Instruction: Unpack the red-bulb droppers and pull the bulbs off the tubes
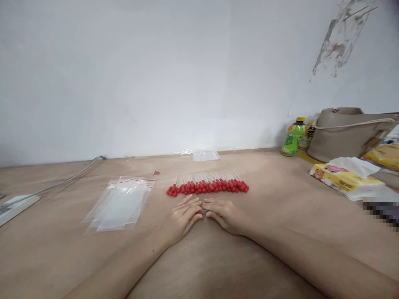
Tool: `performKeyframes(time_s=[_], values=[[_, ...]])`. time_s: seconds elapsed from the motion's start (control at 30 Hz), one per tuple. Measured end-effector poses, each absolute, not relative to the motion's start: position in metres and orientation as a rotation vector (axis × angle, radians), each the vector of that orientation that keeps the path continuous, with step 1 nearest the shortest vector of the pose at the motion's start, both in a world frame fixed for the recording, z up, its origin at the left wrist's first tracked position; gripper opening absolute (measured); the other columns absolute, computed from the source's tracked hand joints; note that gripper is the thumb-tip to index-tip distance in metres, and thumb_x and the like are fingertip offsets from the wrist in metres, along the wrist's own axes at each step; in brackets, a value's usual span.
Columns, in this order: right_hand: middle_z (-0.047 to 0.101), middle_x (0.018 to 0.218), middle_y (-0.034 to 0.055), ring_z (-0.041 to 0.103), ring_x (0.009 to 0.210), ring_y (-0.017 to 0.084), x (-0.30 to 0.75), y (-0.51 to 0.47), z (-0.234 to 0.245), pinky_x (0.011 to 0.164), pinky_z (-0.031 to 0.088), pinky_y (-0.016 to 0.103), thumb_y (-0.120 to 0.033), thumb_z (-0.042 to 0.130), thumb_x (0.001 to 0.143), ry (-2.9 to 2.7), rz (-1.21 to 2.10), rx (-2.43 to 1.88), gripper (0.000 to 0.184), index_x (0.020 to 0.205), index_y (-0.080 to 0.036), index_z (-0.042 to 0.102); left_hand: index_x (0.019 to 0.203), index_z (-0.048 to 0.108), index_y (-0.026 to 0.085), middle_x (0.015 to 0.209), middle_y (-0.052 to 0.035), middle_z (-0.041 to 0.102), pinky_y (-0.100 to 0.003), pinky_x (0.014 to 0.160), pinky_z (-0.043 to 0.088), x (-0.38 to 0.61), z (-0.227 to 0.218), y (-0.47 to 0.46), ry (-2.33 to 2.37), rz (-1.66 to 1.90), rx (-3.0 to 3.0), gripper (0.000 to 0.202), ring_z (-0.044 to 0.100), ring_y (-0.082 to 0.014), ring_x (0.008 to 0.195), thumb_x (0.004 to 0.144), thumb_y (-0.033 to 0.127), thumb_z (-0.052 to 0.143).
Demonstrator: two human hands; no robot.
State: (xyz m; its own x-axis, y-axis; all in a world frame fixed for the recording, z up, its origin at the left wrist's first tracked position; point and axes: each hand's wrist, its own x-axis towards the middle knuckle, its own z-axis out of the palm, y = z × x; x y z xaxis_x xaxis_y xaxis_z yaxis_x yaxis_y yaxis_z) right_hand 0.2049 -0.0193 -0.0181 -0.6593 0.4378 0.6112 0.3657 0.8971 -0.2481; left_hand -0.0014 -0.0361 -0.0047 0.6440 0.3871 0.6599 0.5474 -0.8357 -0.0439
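Both my hands rest on the brown table, fingertips meeting in the middle. My left hand and my right hand pinch between them one small clear dropper with a red bulb, lying level. Just beyond the fingers lies a row of several red-bulbed droppers, bulbs toward me. A stack of clear zip bags lies to the left of my left hand.
A green drink bottle, a beige handbag and a yellow tissue pack stand at the right. Another small clear bag lies by the wall. A grey cable and a white power strip sit at the left.
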Motion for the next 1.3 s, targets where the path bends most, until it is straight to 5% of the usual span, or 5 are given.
performKeyframes(time_s=[0.43,0.73,1.3], values=[[0.067,0.089,0.0101,0.062,0.090,0.018,0.204,-0.023,-0.008,0.083,0.051,0.030,-0.018,0.044,0.087,-2.313,-0.312,-0.395,0.015,0.082,-0.013,0.058,0.091,0.057,0.016,0.097,-0.0056,0.067,-0.042,0.102,0.033,0.002,0.012,-0.040,-0.772,-0.741,-2.719,0.016,0.053,-0.0178,0.109,0.088,0.021,0.041],[0.066,0.091,0.0097,0.057,0.101,0.018,0.208,-0.025,-0.004,0.095,0.045,0.031,-0.014,0.044,0.087,-2.322,-0.490,-0.316,0.015,0.091,-0.010,0.058,0.090,0.058,0.019,0.097,-0.0049,0.066,-0.040,0.105,0.029,-0.003,0.013,-0.045,-0.979,-0.629,-2.962,0.027,0.054,-0.0153,0.107,0.091,0.025,0.031],[0.065,0.100,0.0114,0.050,0.112,0.020,0.219,-0.027,-0.001,0.095,0.046,0.036,-0.008,0.040,0.087,-2.364,-0.610,-0.199,0.021,0.100,-0.008,0.057,0.099,0.056,0.018,0.107,-0.0054,0.063,-0.038,0.102,0.035,-0.008,0.013,-0.052,-0.973,-0.679,-3.023,0.024,0.055,-0.0163,0.107,0.091,0.023,0.034]])
